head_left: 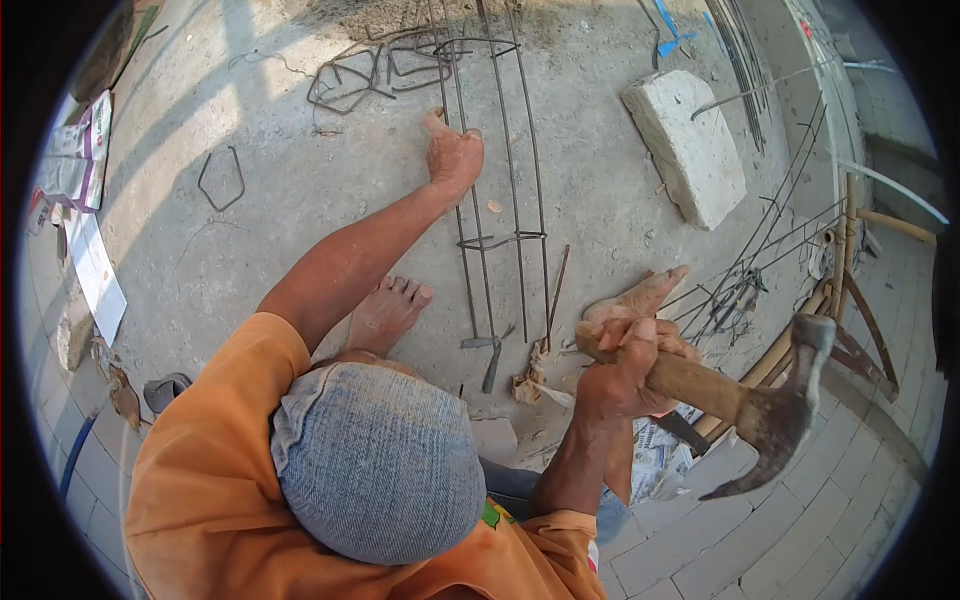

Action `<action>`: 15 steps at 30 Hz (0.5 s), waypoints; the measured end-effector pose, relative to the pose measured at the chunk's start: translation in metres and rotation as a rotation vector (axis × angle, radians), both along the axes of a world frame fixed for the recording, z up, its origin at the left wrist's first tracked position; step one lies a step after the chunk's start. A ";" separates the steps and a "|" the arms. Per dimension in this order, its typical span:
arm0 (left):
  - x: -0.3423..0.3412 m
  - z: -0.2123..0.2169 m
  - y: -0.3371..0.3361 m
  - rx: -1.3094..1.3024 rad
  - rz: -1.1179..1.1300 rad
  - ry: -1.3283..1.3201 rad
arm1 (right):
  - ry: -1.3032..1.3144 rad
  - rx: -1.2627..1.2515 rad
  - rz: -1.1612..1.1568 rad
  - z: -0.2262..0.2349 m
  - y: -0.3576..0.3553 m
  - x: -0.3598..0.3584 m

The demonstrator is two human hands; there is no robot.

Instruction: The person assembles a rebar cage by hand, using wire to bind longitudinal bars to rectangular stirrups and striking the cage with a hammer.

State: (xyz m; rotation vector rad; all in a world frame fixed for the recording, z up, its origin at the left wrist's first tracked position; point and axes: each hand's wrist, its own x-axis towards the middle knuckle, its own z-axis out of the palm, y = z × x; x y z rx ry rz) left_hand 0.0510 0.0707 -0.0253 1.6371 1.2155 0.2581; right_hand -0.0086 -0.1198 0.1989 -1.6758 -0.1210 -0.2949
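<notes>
A long rebar cage (517, 160) lies on the concrete floor, its thin steel rods running away from me. One bent stirrup (503, 239) crosses it at the near end and another stirrup (477, 42) crosses farther off. My left hand (455, 152) is closed around a rod on the cage's left side, between the two stirrups; its fingertips are partly hidden. My right hand (632, 365) grips the wooden handle of a claw hammer (775, 415), raised to the right of the cage. The hammer's claw points down and toward me.
Loose bent stirrups (345, 85) lie beyond my left hand, with a single stirrup (222, 180) to the left. A pale stone slab (690, 145) rests right of the cage. Rods and bamboo poles (840, 240) line the right side. A metal tool (491, 365) lies between my bare feet.
</notes>
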 end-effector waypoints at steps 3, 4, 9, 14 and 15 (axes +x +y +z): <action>-0.002 0.003 -0.016 -0.039 -0.028 -0.011 | 0.636 -0.777 0.330 -0.168 -0.059 -0.060; 0.017 -0.002 -0.003 -0.033 -0.051 -0.032 | 0.593 -0.759 0.321 -0.170 -0.033 -0.034; 0.001 -0.002 0.014 -0.017 -0.005 -0.016 | 0.505 -0.506 0.230 -0.064 -0.028 -0.022; 0.006 0.001 0.009 -0.008 0.013 0.021 | 0.158 0.000 -0.078 0.065 -0.009 0.034; 0.009 0.006 0.008 -0.015 0.012 0.008 | 0.005 0.110 -0.087 0.075 -0.013 0.040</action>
